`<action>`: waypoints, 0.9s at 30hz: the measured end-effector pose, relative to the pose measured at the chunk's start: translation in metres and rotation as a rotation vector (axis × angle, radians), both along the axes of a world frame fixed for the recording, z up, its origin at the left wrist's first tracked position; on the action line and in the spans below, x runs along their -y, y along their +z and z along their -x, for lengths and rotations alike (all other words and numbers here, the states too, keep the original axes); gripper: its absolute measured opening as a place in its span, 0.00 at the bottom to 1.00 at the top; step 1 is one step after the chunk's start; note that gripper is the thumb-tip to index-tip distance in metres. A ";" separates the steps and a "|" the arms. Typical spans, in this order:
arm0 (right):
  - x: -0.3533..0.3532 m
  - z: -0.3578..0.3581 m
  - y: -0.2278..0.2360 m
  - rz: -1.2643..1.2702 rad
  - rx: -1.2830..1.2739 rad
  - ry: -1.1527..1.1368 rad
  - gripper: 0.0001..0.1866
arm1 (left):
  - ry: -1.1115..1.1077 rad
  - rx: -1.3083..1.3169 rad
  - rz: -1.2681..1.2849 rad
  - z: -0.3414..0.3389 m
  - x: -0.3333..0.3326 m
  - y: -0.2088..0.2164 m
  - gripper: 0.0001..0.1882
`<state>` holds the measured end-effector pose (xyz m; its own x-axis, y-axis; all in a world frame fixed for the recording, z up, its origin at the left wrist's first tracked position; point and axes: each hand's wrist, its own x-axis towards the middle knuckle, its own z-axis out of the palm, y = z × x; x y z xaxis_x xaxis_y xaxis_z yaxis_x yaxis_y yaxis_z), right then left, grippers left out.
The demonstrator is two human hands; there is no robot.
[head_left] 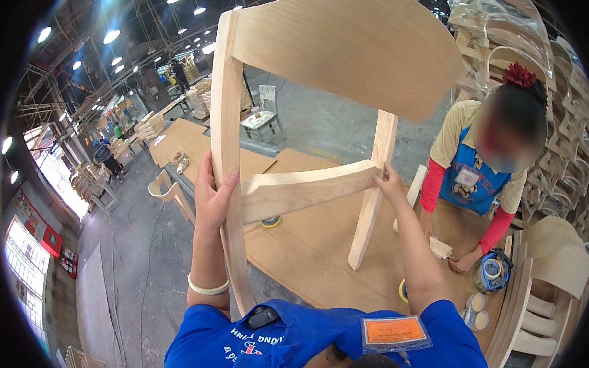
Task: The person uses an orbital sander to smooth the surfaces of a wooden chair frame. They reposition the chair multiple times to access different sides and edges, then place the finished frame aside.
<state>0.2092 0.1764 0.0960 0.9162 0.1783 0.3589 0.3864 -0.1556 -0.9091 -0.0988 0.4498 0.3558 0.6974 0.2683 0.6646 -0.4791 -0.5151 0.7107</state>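
Note:
An unfinished wooden chair back frame [226,110] is held upright in front of me, above the table. Its wide curved backrest panel [351,46] is at the top, and a crossrail [307,189] joins its two posts lower down. My left hand [215,193] is closed round the left post, thumb on the near face. At the other end of the crossrail, the fingers of my right hand [390,185] grip where the rail meets the right post [369,219]. A sanding disc pad [271,221] lies on the table behind the left post.
Brown board covers the worktable [305,262]. Across it at right, a co-worker [480,158] handles a small wooden piece [441,248]. Near them are a blue container with tape [492,269] and round tins [477,310]. Wooden chair frames [530,302] stand at right; another chair part [168,189] is at left.

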 end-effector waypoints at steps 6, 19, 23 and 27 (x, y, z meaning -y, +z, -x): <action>-0.014 0.036 0.034 0.097 0.127 -0.036 0.36 | 0.006 0.025 -0.007 -0.004 0.004 0.003 0.32; -0.019 0.091 0.066 -0.119 0.010 0.098 0.31 | 0.021 0.001 0.048 -0.009 -0.004 0.014 0.30; 0.003 0.099 0.082 -0.407 -0.030 0.059 0.23 | 0.022 -0.028 0.066 -0.006 -0.015 0.012 0.30; 0.039 0.105 0.138 -0.565 0.220 -0.117 0.21 | 0.020 -0.017 0.042 -0.003 -0.024 0.011 0.30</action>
<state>0.1043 0.1378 0.2344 0.8121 -0.1923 0.5509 0.5835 0.2743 -0.7644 -0.0959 0.4735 0.3666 0.7028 0.3093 0.6406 -0.4568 -0.4942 0.7397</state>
